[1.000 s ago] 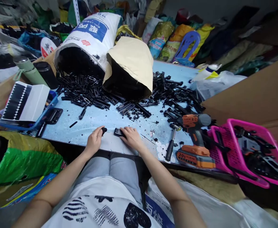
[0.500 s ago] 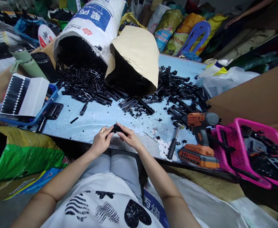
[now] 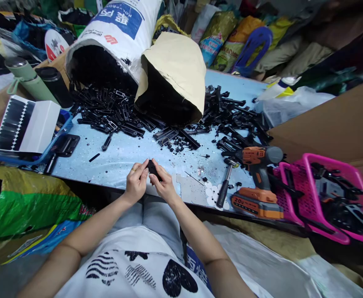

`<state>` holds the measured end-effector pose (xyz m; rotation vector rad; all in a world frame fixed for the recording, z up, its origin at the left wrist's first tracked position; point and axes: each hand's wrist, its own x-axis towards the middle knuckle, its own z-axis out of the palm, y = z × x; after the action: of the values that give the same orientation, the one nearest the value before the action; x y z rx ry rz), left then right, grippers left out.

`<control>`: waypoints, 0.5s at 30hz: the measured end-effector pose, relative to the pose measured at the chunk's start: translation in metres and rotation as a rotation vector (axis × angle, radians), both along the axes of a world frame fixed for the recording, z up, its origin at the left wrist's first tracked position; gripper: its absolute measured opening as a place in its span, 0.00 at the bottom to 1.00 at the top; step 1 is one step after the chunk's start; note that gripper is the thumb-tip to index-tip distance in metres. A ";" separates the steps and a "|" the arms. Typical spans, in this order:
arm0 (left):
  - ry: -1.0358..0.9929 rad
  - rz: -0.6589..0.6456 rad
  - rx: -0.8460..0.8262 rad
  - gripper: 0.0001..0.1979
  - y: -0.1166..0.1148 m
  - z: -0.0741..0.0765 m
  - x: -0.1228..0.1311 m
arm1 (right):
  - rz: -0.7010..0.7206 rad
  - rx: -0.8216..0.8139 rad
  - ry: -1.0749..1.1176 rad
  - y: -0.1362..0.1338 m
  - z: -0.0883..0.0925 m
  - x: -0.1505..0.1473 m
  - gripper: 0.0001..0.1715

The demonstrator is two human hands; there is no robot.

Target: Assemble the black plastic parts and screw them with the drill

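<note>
Between my two hands, just above the front edge of the blue-covered table, is a small black plastic part. My left hand pinches its left side, and my right hand grips its right side. Fingers cover much of the part, so its exact kind does not show. Beyond the hands lie long black plastic pieces and small black bits. To the right of my right hand rest a thin metal rod, a hammer and an orange cordless drill.
A white woven sack and a brown paper bag lie open over heaped black parts. Left are a blue basket, a green bottle and a black cup. Pink baskets stand right, beside cardboard.
My hands have drawn closer together around the black part, which is now turned more upright between the fingers. The whole view has shifted slightly.
</note>
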<state>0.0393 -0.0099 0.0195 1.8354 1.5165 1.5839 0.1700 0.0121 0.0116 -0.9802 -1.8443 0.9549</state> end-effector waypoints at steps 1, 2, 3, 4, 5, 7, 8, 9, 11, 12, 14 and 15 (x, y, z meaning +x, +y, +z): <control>0.012 -0.040 -0.005 0.17 0.002 0.000 -0.003 | -0.011 -0.007 0.017 -0.001 -0.002 -0.002 0.31; 0.022 -0.071 -0.017 0.17 0.004 0.001 -0.006 | -0.024 -0.020 0.034 -0.002 -0.005 -0.003 0.31; 0.026 -0.091 -0.033 0.17 0.006 0.000 -0.010 | -0.038 -0.040 0.051 -0.002 -0.008 -0.005 0.31; 0.027 -0.107 -0.052 0.17 0.009 0.000 -0.013 | -0.054 -0.066 0.070 -0.003 -0.011 -0.006 0.31; 0.027 -0.127 -0.077 0.17 0.011 -0.001 -0.016 | -0.073 -0.094 0.088 -0.003 -0.015 -0.007 0.31; 0.022 -0.167 -0.120 0.17 0.015 -0.002 -0.020 | -0.106 -0.135 0.113 -0.004 -0.022 -0.011 0.31; 0.018 -0.182 -0.135 0.17 0.018 -0.002 -0.022 | -0.122 -0.144 0.120 -0.005 -0.025 -0.012 0.31; 0.015 -0.195 -0.144 0.17 0.020 -0.002 -0.023 | -0.136 -0.145 0.120 -0.006 -0.027 -0.013 0.31; 0.020 -0.229 -0.155 0.17 0.023 -0.005 -0.024 | -0.146 -0.128 0.091 -0.007 -0.029 -0.013 0.31; 0.023 -0.243 -0.165 0.16 0.024 -0.007 -0.024 | -0.132 -0.115 0.059 -0.007 -0.028 -0.012 0.31; -0.009 -0.225 -0.212 0.16 0.021 -0.015 -0.020 | -0.045 -0.085 -0.061 0.000 -0.023 -0.004 0.31; -0.051 -0.186 -0.257 0.17 0.018 -0.020 -0.017 | 0.015 -0.068 -0.150 0.007 -0.019 0.001 0.30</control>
<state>0.0225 0.0081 -0.0003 1.7224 1.4076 1.2769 0.1715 0.0190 -0.0071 -1.1071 -1.9560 0.9811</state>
